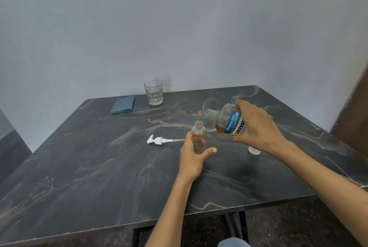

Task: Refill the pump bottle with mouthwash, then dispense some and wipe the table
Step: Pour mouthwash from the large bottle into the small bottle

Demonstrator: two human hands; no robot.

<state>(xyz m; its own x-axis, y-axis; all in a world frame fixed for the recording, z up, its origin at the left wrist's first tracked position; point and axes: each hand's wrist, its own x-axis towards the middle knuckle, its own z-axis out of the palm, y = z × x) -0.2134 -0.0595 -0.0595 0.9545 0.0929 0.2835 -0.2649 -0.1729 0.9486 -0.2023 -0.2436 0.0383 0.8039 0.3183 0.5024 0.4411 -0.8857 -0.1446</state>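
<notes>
A small clear pump bottle (198,133) stands upright and uncapped near the middle of the dark marble table (99,167). My left hand (192,157) holds its lower body, fingers behind it and thumb stretched out in front. My right hand (256,125) grips the mouthwash bottle (229,120), which holds amber liquid and has a blue label. The bottle is tilted, its open mouth pointing left, just above and right of the pump bottle's neck. The white pump head (159,140) with its tube lies on the table left of the bottle. No stream of liquid shows.
A clear drinking glass (153,92) stands at the table's far edge, with a folded blue cloth (123,104) to its left. A white cap (254,150) sits on the table under my right wrist. A brown door edge (352,111) is at the right.
</notes>
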